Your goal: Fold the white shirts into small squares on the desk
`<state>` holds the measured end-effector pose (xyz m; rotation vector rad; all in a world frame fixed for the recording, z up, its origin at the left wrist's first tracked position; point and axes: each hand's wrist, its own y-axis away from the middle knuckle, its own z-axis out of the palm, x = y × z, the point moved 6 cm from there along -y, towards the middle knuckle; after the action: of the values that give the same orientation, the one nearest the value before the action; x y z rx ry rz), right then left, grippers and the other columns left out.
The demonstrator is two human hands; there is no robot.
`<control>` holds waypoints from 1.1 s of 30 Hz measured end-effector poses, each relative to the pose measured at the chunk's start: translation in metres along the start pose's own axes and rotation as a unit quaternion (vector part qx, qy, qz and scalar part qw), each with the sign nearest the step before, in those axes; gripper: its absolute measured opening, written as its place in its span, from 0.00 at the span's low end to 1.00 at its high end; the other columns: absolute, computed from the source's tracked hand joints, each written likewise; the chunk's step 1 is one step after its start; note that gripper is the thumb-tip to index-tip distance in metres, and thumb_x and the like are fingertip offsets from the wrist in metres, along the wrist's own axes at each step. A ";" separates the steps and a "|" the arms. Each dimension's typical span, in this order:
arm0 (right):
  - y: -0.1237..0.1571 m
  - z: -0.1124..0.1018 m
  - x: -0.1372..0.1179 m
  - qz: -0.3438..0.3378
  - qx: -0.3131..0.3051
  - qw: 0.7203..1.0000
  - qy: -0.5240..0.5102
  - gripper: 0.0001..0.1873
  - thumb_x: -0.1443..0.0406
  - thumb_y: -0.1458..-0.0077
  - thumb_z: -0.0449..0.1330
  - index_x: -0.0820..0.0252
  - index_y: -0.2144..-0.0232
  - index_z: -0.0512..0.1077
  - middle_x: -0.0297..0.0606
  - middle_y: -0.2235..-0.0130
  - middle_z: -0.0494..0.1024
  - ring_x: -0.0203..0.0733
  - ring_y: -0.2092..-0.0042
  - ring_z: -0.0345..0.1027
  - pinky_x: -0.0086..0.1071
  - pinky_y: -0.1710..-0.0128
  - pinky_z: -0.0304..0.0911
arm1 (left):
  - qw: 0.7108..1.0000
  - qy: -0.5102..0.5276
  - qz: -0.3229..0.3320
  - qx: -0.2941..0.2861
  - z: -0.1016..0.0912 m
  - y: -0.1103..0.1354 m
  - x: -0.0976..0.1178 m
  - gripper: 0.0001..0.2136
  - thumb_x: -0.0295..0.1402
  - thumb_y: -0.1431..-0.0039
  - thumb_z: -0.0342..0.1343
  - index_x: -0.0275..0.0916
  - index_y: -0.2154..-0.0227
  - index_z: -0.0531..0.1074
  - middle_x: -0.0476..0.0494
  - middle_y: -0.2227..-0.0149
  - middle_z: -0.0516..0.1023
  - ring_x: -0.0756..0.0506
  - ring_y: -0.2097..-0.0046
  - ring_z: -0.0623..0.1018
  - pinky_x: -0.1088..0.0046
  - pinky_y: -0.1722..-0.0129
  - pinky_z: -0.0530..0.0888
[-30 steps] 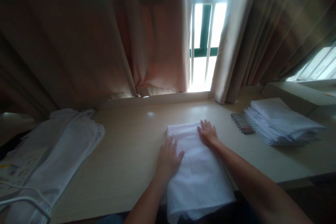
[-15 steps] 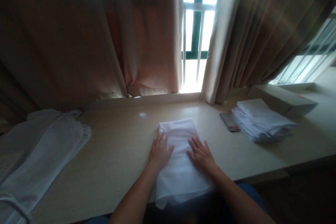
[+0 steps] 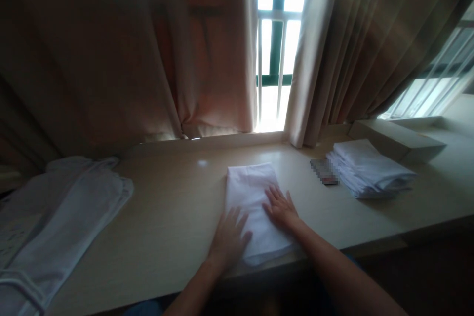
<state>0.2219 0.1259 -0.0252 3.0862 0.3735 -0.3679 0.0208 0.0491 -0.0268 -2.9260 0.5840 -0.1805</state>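
A folded white cloth lies lengthwise on the pale table in front of me; whether it is a garment, I cannot tell. My left hand rests over its near left part, slightly blurred, fingers spread. On its right side, my right hand lies flat with the fingers apart. Neither hand grips the fabric. The cloth's near end reaches close to the table's front edge, and my left hand covers its near left corner.
A stack of folded white cloths sits at the right beside a small pixelated item, with a pale box behind. Loose white fabric spreads at the left. Curtains and a barred window border the table's back.
My left hand has slid toward me along the cloth. The cloth's near end, which hung over the table edge, now lies higher and looks shorter. My right hand has barely moved.
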 end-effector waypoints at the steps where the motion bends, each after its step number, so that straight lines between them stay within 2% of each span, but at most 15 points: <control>1: -0.001 -0.002 -0.001 -0.002 -0.001 1.000 0.005 0.34 0.48 0.37 0.37 0.54 0.33 0.44 0.36 0.31 0.38 0.48 0.31 0.27 0.54 0.37 0.23 | 1.000 -0.002 -0.007 0.004 0.001 0.002 0.000 0.27 0.51 0.37 0.39 0.50 0.37 0.54 0.46 0.33 0.52 0.39 0.32 0.50 0.50 0.36 0.50; 4: 0.001 -0.010 -0.013 -0.011 0.013 0.999 0.034 0.34 0.49 0.36 0.38 0.58 0.34 0.48 0.41 0.32 0.42 0.51 0.31 0.28 0.55 0.37 0.18 | 1.000 -0.002 -0.008 0.018 0.002 0.002 0.000 0.28 0.51 0.37 0.39 0.50 0.37 0.54 0.46 0.33 0.52 0.39 0.32 0.50 0.51 0.36 0.49; 7: 0.015 -0.016 -0.040 -0.044 0.067 0.996 0.049 0.35 0.48 0.36 0.38 0.61 0.34 0.50 0.43 0.32 0.43 0.52 0.31 0.25 0.54 0.38 0.15 | 1.000 0.002 0.000 0.025 0.001 0.001 0.001 0.29 0.53 0.38 0.40 0.50 0.36 0.53 0.45 0.33 0.52 0.38 0.32 0.50 0.51 0.36 0.49; 9: 0.030 -0.012 -0.059 -0.068 0.092 0.993 0.036 0.36 0.46 0.36 0.37 0.59 0.34 0.50 0.41 0.32 0.42 0.51 0.31 0.25 0.53 0.37 0.16 | 1.000 0.004 0.005 0.026 0.000 0.001 0.001 0.30 0.54 0.39 0.40 0.50 0.36 0.52 0.45 0.33 0.51 0.38 0.32 0.50 0.50 0.36 0.50; 11: 0.046 -0.001 -0.068 -0.069 0.088 0.994 0.016 0.34 0.47 0.36 0.35 0.54 0.34 0.51 0.38 0.32 0.43 0.50 0.31 0.26 0.53 0.37 0.18 | 1.000 0.005 0.009 0.026 0.000 0.002 0.001 0.31 0.55 0.40 0.40 0.50 0.36 0.52 0.44 0.33 0.51 0.37 0.32 0.50 0.50 0.36 0.50; 15: 0.066 0.015 -0.058 -0.031 0.073 0.997 -0.003 0.32 0.47 0.36 0.35 0.49 0.35 0.51 0.35 0.32 0.44 0.49 0.31 0.29 0.52 0.36 0.21 | 1.000 0.006 0.014 0.027 0.002 0.002 0.001 0.32 0.56 0.41 0.40 0.50 0.36 0.52 0.44 0.32 0.51 0.37 0.32 0.50 0.50 0.36 0.50; 20: 0.071 0.013 -0.041 -0.028 0.058 0.998 -0.003 0.34 0.44 0.37 0.36 0.49 0.35 0.51 0.35 0.32 0.43 0.49 0.31 0.28 0.51 0.36 0.23 | 1.000 0.007 0.009 0.027 0.004 0.002 0.000 0.32 0.56 0.41 0.40 0.49 0.36 0.52 0.44 0.32 0.50 0.37 0.32 0.50 0.50 0.36 0.50; 33: 0.072 0.009 -0.043 -0.010 0.036 0.999 -0.006 0.34 0.45 0.37 0.36 0.50 0.34 0.50 0.36 0.32 0.42 0.49 0.31 0.28 0.50 0.36 0.21 | 1.000 0.006 0.002 0.023 0.001 0.001 0.002 0.31 0.55 0.40 0.41 0.50 0.37 0.53 0.44 0.33 0.52 0.38 0.32 0.50 0.50 0.36 0.50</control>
<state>0.1962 0.0455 -0.0253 3.1510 0.4014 -0.4082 0.0222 0.0476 -0.0274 -2.8820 0.5788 -0.2085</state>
